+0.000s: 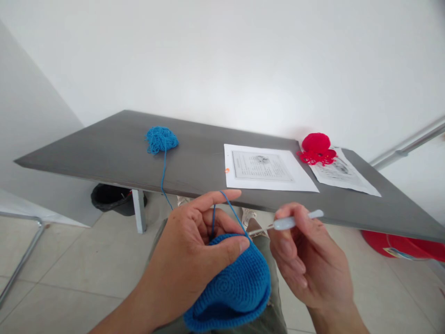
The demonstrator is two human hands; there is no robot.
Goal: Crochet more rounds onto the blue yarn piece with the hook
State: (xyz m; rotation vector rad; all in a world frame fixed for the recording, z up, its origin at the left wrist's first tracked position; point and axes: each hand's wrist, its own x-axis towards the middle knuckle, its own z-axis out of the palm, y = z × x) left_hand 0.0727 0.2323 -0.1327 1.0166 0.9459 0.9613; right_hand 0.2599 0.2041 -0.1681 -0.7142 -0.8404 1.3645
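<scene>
My left hand (189, 253) grips a blue crocheted piece (233, 285), thumb pressed on its top edge, with the blue strand looped over my raised forefinger. That strand runs up to a loose heap of blue yarn (161, 139) on the grey table (114, 153). My right hand (306, 260) pinches a crochet hook with a pale handle (295, 221); its metal tip points left to the edge of the blue piece.
Two printed sheets lie on the table: one in the middle (266, 169), one at the right (342, 174) with a red crocheted octopus (316, 148) on it. A black bin (113, 197) stands under the table, a red tub (406, 246) at lower right.
</scene>
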